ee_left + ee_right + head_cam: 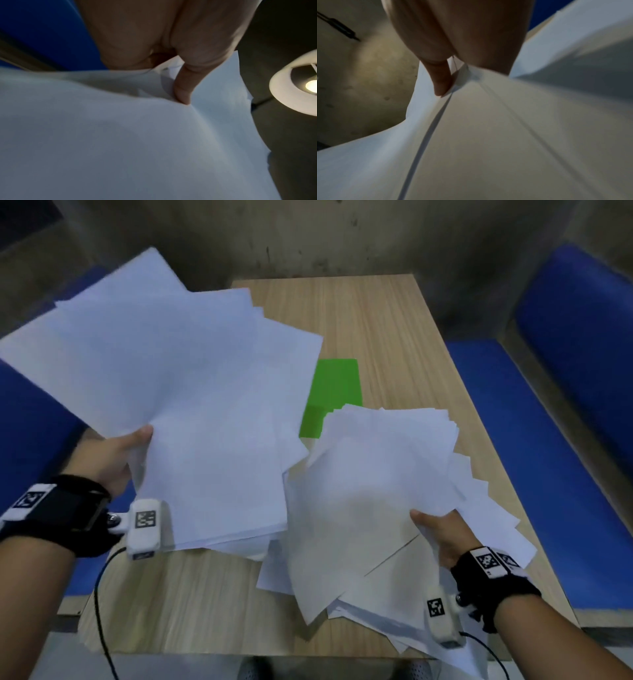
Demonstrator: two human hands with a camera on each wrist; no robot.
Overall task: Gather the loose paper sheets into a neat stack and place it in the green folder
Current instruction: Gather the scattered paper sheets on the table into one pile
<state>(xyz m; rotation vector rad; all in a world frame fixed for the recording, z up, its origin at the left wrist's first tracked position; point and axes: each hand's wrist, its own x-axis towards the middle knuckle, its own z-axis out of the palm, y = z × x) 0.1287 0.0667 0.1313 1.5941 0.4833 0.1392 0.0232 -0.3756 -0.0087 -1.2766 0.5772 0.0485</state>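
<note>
My left hand (116,455) grips a fanned, uneven bundle of white paper sheets (178,371), lifted over the table's left side; its thumb (183,86) presses on top of the sheets (120,135). My right hand (442,532) pinches a second messy pile of white sheets (373,498) at the right, partly raised, with lower sheets lying on the table. In the right wrist view the thumb (441,81) lies on that paper (488,135). The green folder (334,392) lies flat mid-table, its near part covered by both piles.
The wooden table (359,313) shows bare wood at the far end and at the near left. Blue cushioned benches (565,412) flank it on both sides. A concrete wall stands behind. A black cable (99,611) hangs from my left wrist.
</note>
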